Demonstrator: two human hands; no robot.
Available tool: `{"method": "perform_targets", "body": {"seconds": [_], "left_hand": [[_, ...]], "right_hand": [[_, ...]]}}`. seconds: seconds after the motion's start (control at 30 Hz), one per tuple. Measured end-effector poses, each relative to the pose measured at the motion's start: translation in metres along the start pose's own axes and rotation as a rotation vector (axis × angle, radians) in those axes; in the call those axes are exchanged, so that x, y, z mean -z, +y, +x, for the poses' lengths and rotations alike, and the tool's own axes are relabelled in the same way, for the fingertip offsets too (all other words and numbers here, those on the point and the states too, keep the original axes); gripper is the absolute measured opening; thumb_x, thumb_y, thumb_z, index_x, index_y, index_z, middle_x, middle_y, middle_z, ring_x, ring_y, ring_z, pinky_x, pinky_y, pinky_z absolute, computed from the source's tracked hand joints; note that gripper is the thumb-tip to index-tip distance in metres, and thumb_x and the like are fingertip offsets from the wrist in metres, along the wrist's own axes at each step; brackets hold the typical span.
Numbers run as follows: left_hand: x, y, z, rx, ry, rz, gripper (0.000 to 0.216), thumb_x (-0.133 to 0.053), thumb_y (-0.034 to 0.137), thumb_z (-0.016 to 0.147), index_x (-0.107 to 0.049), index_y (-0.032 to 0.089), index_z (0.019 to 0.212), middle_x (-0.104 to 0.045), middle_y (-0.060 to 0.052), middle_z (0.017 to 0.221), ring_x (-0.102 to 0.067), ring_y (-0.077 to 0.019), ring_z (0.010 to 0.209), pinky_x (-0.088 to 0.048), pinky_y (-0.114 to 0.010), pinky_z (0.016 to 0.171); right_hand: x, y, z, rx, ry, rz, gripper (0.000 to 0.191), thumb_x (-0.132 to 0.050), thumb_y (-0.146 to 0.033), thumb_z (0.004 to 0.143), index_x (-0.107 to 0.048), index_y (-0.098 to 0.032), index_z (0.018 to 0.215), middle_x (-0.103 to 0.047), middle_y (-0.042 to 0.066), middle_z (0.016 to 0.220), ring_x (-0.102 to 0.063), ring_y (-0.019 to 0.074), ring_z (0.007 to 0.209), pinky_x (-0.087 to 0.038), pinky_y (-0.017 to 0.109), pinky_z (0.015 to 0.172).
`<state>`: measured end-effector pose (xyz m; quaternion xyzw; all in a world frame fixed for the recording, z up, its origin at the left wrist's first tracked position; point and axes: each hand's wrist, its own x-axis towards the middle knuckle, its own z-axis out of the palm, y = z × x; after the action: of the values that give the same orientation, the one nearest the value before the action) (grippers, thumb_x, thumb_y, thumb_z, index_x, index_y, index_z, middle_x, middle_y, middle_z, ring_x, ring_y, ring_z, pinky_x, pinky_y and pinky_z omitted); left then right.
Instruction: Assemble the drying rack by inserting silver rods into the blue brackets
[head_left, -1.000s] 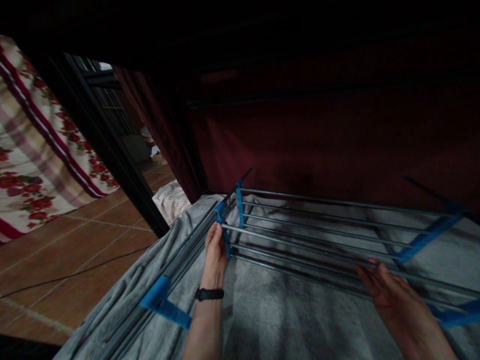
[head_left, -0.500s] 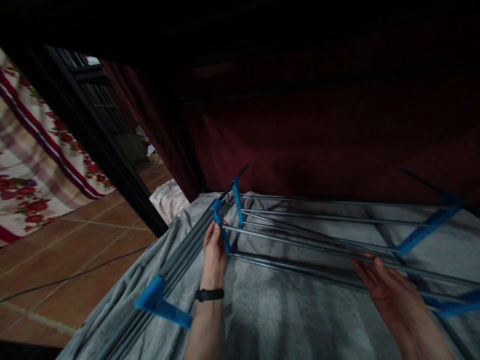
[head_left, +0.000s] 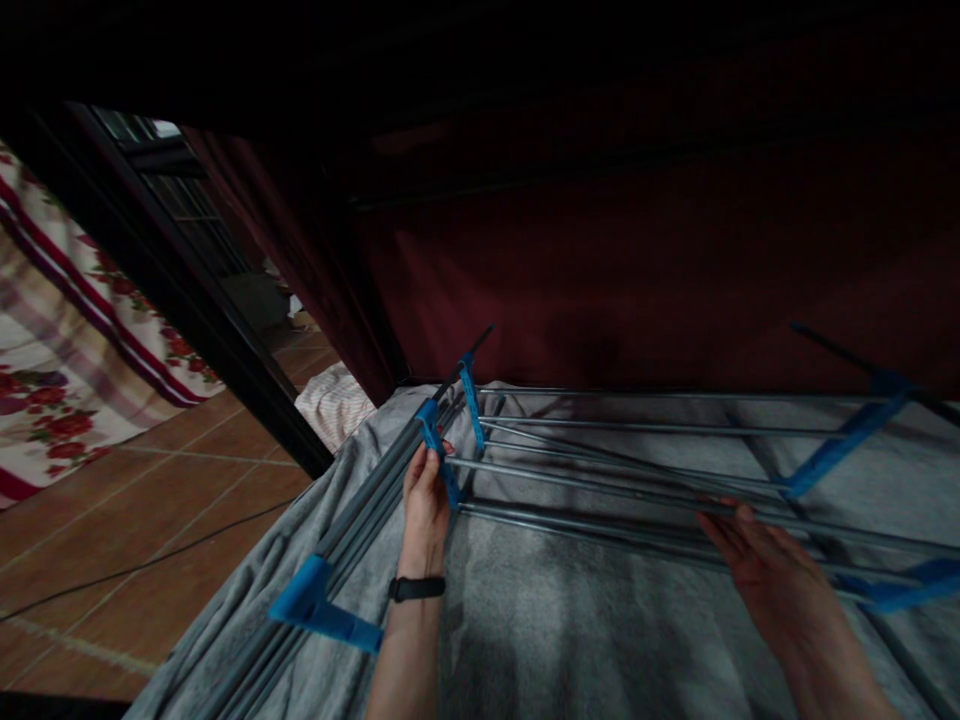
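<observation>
A frame of grey metal tubes with blue plastic connectors lies over grey cloth. My left hand point(head_left: 426, 505), wearing a black wristband, is closed around the blue plastic connector point(head_left: 430, 415) at the frame's left side. From there a metal tube point(head_left: 570, 479) runs right to my right hand point(head_left: 776, 580), whose thumb and fingers close loosely on it; its lower fingers are partly hidden. Behind, another blue connector point(head_left: 471, 400) joins thinner tubes. Two more blue connectors, a far one point(head_left: 847, 440) and a near one point(head_left: 907, 588), sit at the right end.
Nearer on the left, a blue bracket point(head_left: 322, 605) rests on a bundle of tubes point(head_left: 367, 520). Dark red fabric point(head_left: 600, 290) hangs behind the grey cloth point(head_left: 555, 620). A black post point(head_left: 255, 370), tiled floor point(head_left: 150, 510), cable point(head_left: 180, 548) and floral cloth point(head_left: 67, 380) are left.
The view has shifted slightly. Both hands keep their places on the connector and the tube, and the frame's right end appears a little higher and further left in the picture.
</observation>
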<state>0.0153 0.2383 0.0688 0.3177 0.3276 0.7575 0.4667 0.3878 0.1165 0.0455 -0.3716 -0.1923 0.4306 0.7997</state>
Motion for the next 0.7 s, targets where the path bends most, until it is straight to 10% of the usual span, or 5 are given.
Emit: {"method": "perform_targets", "body": {"seconds": [0.7], "left_hand": [[-0.0015, 0.0006, -0.0012, 0.019, -0.022, 0.015, 0.028, -0.084, 0.036, 0.074, -0.074, 0.022, 0.097, -0.071, 0.0, 0.09, -0.062, -0.0108, 0.079, -0.05, -0.022, 0.076]], "right_hand": [[0.0002, -0.0015, 0.0008, 0.012, 0.032, 0.014, 0.026, -0.094, -0.028, 0.056, -0.073, -0.031, 0.071, -0.075, -0.004, 0.083, -0.072, 0.0173, 0.085, -0.064, 0.036, 0.084]]}}
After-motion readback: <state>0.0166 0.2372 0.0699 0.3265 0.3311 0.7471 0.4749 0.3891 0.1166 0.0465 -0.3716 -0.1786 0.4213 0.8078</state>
